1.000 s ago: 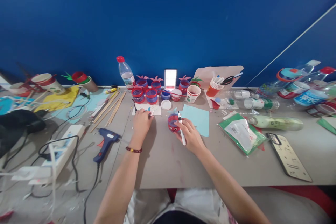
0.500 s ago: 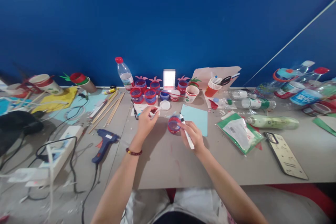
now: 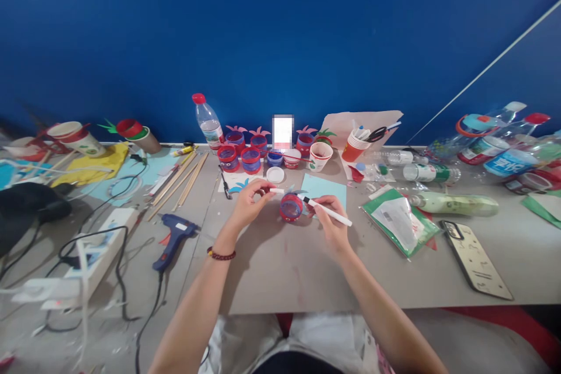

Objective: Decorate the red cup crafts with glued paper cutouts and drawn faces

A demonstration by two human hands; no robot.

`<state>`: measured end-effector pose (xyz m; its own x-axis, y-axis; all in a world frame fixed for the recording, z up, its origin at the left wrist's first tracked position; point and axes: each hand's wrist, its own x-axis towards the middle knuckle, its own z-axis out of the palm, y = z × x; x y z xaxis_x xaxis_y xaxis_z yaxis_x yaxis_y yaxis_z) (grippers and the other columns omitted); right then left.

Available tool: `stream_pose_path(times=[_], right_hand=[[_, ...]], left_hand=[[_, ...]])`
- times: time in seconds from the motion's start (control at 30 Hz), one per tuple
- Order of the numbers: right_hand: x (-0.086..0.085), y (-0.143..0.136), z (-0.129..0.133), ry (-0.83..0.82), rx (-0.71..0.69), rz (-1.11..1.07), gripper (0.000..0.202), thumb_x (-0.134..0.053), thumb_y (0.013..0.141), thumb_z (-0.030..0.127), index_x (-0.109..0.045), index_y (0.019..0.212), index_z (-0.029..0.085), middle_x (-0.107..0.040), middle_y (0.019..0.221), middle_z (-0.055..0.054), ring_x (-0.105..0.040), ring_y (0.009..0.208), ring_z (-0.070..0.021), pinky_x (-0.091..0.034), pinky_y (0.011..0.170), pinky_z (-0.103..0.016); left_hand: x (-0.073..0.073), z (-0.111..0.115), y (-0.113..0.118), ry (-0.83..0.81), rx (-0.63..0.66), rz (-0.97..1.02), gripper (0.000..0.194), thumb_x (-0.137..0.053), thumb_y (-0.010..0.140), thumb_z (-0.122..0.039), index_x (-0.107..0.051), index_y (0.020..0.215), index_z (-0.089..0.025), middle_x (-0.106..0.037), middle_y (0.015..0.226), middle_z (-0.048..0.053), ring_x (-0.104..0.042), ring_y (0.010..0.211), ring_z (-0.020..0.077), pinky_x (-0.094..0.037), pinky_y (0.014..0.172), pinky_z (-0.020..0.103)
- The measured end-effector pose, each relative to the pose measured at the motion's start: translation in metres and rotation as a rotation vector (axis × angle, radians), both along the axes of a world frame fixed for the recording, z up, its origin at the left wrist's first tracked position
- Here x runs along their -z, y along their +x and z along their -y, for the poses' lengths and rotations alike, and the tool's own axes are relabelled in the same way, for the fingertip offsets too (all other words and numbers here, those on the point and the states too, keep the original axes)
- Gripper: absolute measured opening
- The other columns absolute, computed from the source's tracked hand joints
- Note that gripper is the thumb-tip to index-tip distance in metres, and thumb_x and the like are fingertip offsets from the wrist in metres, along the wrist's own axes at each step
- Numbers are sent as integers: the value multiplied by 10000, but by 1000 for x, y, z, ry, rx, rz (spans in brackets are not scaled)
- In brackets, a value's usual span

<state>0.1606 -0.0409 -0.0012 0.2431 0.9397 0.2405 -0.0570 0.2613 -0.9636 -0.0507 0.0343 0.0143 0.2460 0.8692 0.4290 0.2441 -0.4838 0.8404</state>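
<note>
My left hand point(image 3: 252, 201) pinches a small white marker cap point(image 3: 276, 190) between its fingertips. In my right hand point(image 3: 333, 225) is a white marker point(image 3: 332, 213), its black tip end pointing left toward the cap, with a gap between them. Just below that gap, a small red and blue cup point(image 3: 291, 210) stands on the table, touched by neither hand as far as I can see. A blue paper leaf shape point(image 3: 242, 184) lies beside my left hand. A round white lid point(image 3: 275, 175) lies behind the cup.
Several red and blue cups point(image 3: 250, 160) stand by the wall, near a paper cup point(image 3: 321, 156). At left are a blue glue gun point(image 3: 175, 239), a power strip point(image 3: 103, 239) and wooden sticks point(image 3: 186, 187). A phone point(image 3: 477, 258) and plastic bottles point(image 3: 432, 173) lie at right.
My right hand has left the cup and turned the marker nearly level, its tip now facing left. My left hand has moved right with the cap, closer to the marker.
</note>
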Motion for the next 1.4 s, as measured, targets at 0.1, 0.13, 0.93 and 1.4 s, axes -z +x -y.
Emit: stream_pose_path(times=[0.1, 0.13, 0.93, 1.4], right_hand=[[-4, 0, -1, -48, -46, -69, 235, -684, 811, 430, -594, 861, 219, -693, 826, -21, -662, 658, -148, -562, 656, -310], [-4, 0, -1, -55, -53, -81, 244, -688, 803, 440, -594, 853, 220, -693, 829, -21, -659, 655, -148, -560, 647, -307], [-5, -5, -2, -130, -133, -19, 314, -721, 751, 497, -626, 836, 209, -642, 710, -9, -565, 562, -120, -508, 502, -253], [-4, -2, -4, -169, -239, -37, 359, -729, 730, 541, -610, 790, 207, -700, 702, -23, -645, 598, -161, -544, 572, -307]], left_hand=[[-5, 2, -1, -50, 23, 10, 161, -642, 834, -320, -690, 912, -186, -656, 870, 39, -587, 750, 130, -494, 691, 252], [-7, 3, -1, -60, 25, 8, 166, -644, 833, -326, -693, 905, -185, -661, 871, 42, -587, 751, 133, -494, 692, 254], [-18, 14, 6, -168, 86, -78, 236, -669, 805, -401, -729, 890, -189, -694, 848, 41, -513, 679, 131, -381, 597, 256], [-21, 20, 10, -266, 216, -125, 233, -698, 748, -422, -754, 802, -202, -716, 749, 32, -550, 682, 160, -409, 629, 275]])
